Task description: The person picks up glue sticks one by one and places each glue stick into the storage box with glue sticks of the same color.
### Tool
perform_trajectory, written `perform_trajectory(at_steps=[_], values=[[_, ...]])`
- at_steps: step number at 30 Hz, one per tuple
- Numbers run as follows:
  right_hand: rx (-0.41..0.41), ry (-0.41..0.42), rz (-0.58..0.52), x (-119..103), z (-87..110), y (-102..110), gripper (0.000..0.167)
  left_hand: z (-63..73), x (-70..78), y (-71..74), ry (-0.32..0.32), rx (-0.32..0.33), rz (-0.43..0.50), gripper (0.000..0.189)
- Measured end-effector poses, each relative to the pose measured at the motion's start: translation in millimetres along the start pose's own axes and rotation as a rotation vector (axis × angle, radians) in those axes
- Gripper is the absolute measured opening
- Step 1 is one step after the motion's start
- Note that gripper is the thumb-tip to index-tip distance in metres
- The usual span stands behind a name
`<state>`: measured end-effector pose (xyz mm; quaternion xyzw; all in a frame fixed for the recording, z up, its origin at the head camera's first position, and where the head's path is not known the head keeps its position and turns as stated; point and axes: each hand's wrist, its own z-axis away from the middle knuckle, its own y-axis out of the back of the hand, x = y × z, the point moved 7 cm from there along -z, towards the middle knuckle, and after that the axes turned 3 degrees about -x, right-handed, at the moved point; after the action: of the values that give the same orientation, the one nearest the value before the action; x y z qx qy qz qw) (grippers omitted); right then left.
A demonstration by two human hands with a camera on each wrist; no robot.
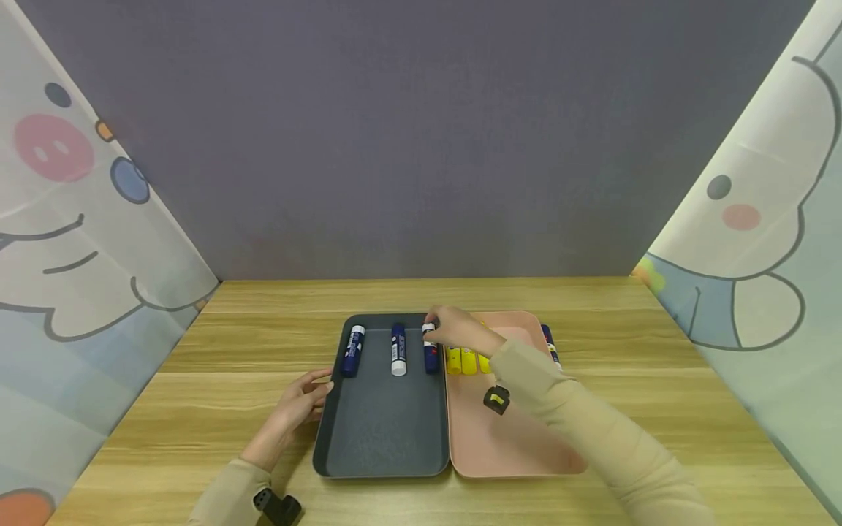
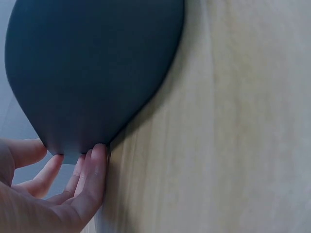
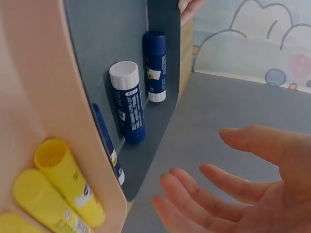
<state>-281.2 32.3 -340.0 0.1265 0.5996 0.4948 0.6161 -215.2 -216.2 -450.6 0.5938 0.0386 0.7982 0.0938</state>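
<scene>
The left hand (image 1: 299,402) touches the outer left wall of a dark grey tray (image 1: 388,438) with relaxed fingers. In the left wrist view its fingertips (image 2: 99,148) rest against that wall. Three navy-and-white glue sticks lie in this tray: a left one (image 1: 353,351), a middle one (image 1: 398,351) and a right one (image 1: 430,358). Over the right glue stick's white end is the right hand (image 1: 457,329). In the right wrist view its fingers (image 3: 194,194) are spread, with nothing between them. There the right glue stick (image 3: 111,148) is partly hidden by the pink wall.
A pink tray (image 1: 506,446) stands against the dark tray's right side. Several yellow glue sticks (image 1: 468,361) lie in it, partly covered by the right arm. Another navy stick (image 1: 551,345) lies along its right edge. The wooden table (image 1: 283,321) meets a grey wall (image 1: 421,183) behind.
</scene>
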Motion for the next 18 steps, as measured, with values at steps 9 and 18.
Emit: perform_trajectory(at_steps=[9,18], values=[[0.004,-0.004,-0.018,22,23.4,12,0.036,0.4,1.1,-0.4,-0.011,-0.013,0.007,0.049],[0.06,-0.021,0.024,49,43.7,26,0.037,-0.1,-0.1,-0.2,0.021,0.019,0.01,0.042]])
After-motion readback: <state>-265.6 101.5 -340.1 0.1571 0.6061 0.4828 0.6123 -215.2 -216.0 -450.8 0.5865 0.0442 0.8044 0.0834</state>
